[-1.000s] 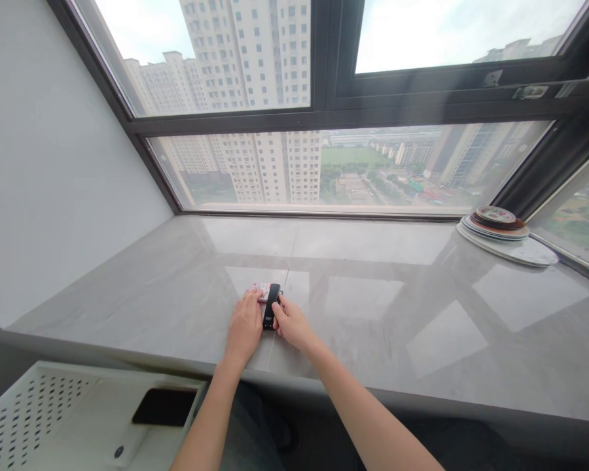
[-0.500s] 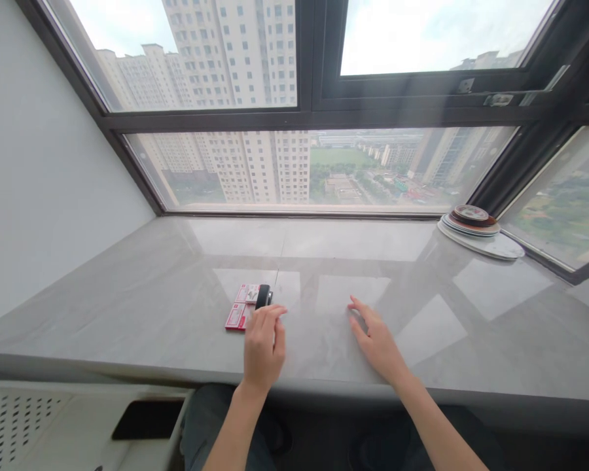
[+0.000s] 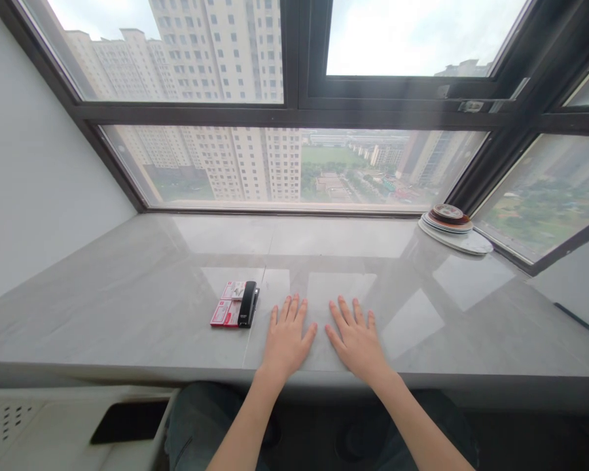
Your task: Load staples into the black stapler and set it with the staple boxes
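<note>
My left hand (image 3: 287, 339) lies palm down on the grey marble-like sill (image 3: 142, 294), its fingers spread and nothing in it. To its left, a short gap away, is a black stapler (image 3: 247, 305). The stapler rests against small red-and-white boxes (image 3: 221, 313), with a smaller white box (image 3: 237, 290) at their back. My right hand (image 3: 357, 339) is also flat on the sill, fingers spread, holding nothing. The two thumbs point toward each other and do not touch.
A stack of round plates or mats (image 3: 447, 226) sits at the back right corner by the window frame (image 3: 285, 116). Below the sill's front edge at the left, a white perforated container (image 3: 44, 425) holds a dark flat object (image 3: 130, 422).
My left hand has moved right, away from the stapler, and flattened with its fingers spread. My right hand has come slightly inward and lies flat too. The view has shifted a little.
</note>
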`<action>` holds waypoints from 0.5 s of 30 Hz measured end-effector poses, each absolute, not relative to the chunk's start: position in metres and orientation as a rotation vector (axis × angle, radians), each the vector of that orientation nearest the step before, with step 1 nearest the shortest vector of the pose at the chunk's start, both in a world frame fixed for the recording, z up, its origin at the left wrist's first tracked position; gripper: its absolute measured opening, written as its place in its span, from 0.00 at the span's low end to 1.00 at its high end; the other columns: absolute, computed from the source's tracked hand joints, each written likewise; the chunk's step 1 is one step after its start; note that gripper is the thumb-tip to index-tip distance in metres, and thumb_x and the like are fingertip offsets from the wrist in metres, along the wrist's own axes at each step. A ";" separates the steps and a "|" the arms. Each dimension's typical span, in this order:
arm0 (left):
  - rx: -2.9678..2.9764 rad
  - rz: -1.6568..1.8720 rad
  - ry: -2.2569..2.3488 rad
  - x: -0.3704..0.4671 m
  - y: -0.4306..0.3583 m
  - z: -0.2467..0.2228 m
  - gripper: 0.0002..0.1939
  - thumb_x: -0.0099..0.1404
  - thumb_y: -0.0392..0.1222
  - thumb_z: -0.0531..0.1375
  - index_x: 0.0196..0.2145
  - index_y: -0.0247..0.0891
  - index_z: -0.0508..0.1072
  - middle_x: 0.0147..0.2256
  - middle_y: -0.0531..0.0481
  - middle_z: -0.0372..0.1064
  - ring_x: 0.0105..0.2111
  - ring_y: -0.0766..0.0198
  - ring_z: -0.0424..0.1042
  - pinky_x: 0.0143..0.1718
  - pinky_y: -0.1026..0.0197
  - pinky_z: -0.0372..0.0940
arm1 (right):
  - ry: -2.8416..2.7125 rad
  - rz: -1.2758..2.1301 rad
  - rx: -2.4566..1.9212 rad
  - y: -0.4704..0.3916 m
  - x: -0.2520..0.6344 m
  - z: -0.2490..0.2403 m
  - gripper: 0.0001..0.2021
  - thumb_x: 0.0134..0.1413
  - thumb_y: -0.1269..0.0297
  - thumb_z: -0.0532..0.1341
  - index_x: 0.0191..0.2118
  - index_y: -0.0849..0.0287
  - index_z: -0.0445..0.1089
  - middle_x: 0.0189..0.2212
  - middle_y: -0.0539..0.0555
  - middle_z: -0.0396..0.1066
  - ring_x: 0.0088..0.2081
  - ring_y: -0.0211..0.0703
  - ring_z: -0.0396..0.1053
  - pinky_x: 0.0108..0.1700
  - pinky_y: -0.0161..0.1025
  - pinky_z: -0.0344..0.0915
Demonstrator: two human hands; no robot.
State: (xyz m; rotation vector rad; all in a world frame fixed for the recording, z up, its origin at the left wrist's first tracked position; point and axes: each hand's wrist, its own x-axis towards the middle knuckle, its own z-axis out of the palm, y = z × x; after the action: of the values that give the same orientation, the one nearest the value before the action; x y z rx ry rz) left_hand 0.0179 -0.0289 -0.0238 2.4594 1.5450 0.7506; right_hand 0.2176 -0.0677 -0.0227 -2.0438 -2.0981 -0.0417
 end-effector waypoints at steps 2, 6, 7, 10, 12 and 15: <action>2.466 0.744 1.547 0.019 -0.029 -0.023 0.31 0.74 0.54 0.50 0.71 0.52 0.52 0.72 0.49 0.47 0.73 0.49 0.43 0.72 0.36 0.40 | -2.094 -0.043 -2.050 -0.068 0.218 -0.023 0.32 0.71 0.47 0.45 0.75 0.45 0.44 0.75 0.51 0.38 0.75 0.64 0.30 0.69 0.70 0.30; 2.471 0.736 1.549 0.020 -0.029 -0.024 0.31 0.74 0.55 0.50 0.71 0.52 0.53 0.72 0.49 0.47 0.73 0.49 0.43 0.72 0.36 0.40 | -2.093 -0.060 -2.043 -0.068 0.218 -0.023 0.31 0.71 0.46 0.45 0.75 0.45 0.44 0.75 0.51 0.38 0.75 0.64 0.31 0.69 0.70 0.30; 2.470 0.736 1.549 0.020 -0.029 -0.024 0.31 0.74 0.55 0.50 0.71 0.52 0.53 0.72 0.49 0.47 0.73 0.49 0.44 0.72 0.35 0.40 | -2.093 -0.061 -2.039 -0.068 0.218 -0.023 0.31 0.71 0.47 0.45 0.75 0.45 0.44 0.75 0.51 0.38 0.75 0.64 0.31 0.69 0.70 0.30; 2.465 0.738 1.550 0.020 -0.029 -0.024 0.30 0.74 0.55 0.50 0.71 0.51 0.53 0.73 0.49 0.46 0.73 0.48 0.44 0.72 0.36 0.39 | -2.093 -0.056 -2.033 -0.069 0.218 -0.023 0.31 0.71 0.47 0.45 0.75 0.45 0.44 0.75 0.51 0.39 0.75 0.64 0.31 0.69 0.70 0.30; 2.463 0.740 1.549 0.020 -0.029 -0.024 0.30 0.74 0.54 0.50 0.71 0.51 0.54 0.73 0.49 0.46 0.73 0.49 0.44 0.72 0.36 0.39 | -2.093 -0.053 -2.038 -0.068 0.218 -0.023 0.32 0.71 0.47 0.45 0.75 0.45 0.44 0.75 0.51 0.38 0.75 0.64 0.31 0.69 0.70 0.30; 2.466 0.734 1.551 0.019 -0.029 -0.023 0.30 0.74 0.55 0.50 0.71 0.52 0.53 0.73 0.49 0.47 0.73 0.49 0.43 0.72 0.36 0.40 | -2.095 -0.059 -2.043 -0.068 0.217 -0.022 0.32 0.71 0.46 0.45 0.75 0.45 0.44 0.75 0.51 0.38 0.75 0.64 0.31 0.69 0.69 0.30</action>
State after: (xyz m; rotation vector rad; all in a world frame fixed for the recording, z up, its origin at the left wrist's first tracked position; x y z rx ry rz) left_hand 0.0194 -0.0288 -0.0234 2.4661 1.5505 0.7344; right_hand 0.2173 -0.0683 -0.0223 -2.0432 -2.0955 -0.0594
